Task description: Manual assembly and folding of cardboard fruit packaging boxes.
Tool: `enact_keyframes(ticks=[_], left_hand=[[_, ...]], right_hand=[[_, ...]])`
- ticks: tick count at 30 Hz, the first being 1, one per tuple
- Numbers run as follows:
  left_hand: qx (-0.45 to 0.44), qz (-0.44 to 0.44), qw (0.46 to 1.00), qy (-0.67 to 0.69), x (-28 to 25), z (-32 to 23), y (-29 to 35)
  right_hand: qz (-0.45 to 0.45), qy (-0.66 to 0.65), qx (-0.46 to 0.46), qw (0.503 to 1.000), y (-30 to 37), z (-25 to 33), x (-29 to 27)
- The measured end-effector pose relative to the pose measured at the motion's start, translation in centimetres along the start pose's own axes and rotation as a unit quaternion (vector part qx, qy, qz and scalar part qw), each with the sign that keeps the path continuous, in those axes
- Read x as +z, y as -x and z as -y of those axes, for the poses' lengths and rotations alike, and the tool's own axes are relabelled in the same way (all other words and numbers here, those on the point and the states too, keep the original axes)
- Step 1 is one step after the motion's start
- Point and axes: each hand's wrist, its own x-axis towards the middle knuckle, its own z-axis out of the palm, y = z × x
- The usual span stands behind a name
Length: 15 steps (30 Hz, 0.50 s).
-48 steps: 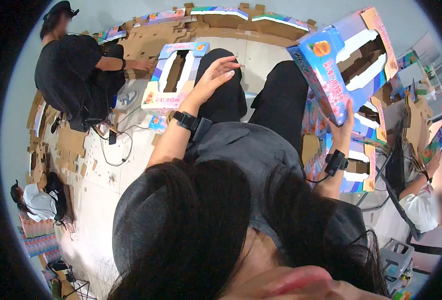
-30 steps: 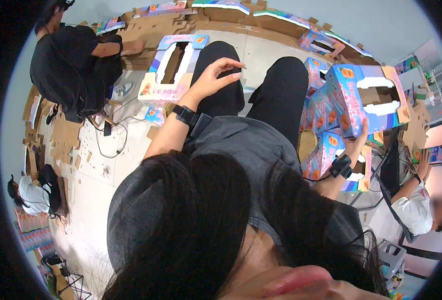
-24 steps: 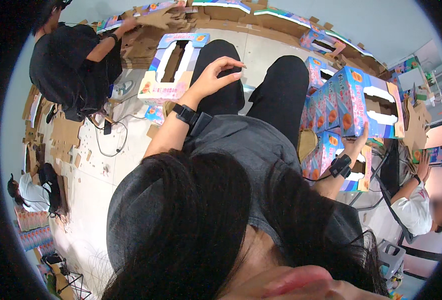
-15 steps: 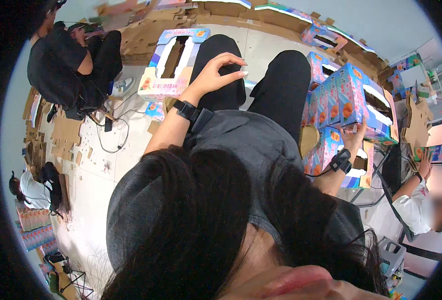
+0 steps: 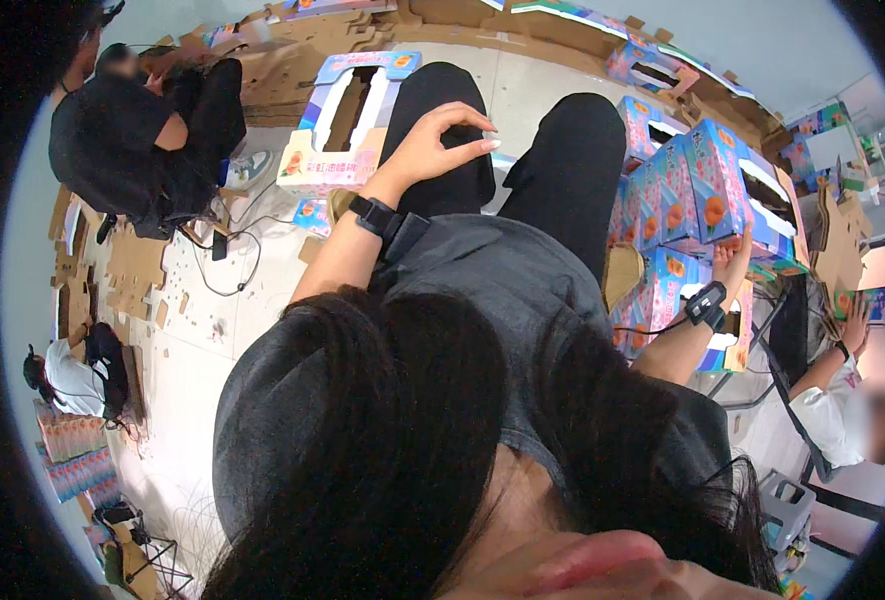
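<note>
The printed carton (image 5: 718, 190) is placed on the person's right, beside a row of similar cartons (image 5: 653, 205) and above a lower carton (image 5: 658, 305) that is partly hidden by the forearm. One blue-and-pink side is turned toward the person, while the cut-out opening is turned to the right. The bottom corner nearest the person is touched by the right hand (image 5: 733, 262), whose fingers are laid up against the printed side; whether the carton is gripped or only touched cannot be told. The left hand (image 5: 438, 148) is poised over the left knee (image 5: 445, 88), with thumb and fingers parted in a loose curve, and nothing is held in it. Just left of that knee, another carton (image 5: 333, 168) is seen with its opening facing up. A black band (image 5: 706, 303) is worn on the right wrist. On the left, cardboard pieces (image 5: 135, 258) are strewn over the pale floor (image 5: 198, 400) near a co-worker in dark clothes (image 5: 128, 150).
</note>
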Motion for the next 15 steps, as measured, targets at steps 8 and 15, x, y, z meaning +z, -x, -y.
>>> enact_keyframes(ticks=[8,15], left_hand=[[0.013,0.001,0.999,-0.042,0.5,-0.4,-0.3],[0.069,0.029,0.98,-0.182,1.2,-0.9,-0.1]], right_hand=[[0.054,-0.017,0.044,0.997,-0.9,-1.6,-0.2],[0.055,0.056,0.042,0.996,0.3,-1.6,0.9]])
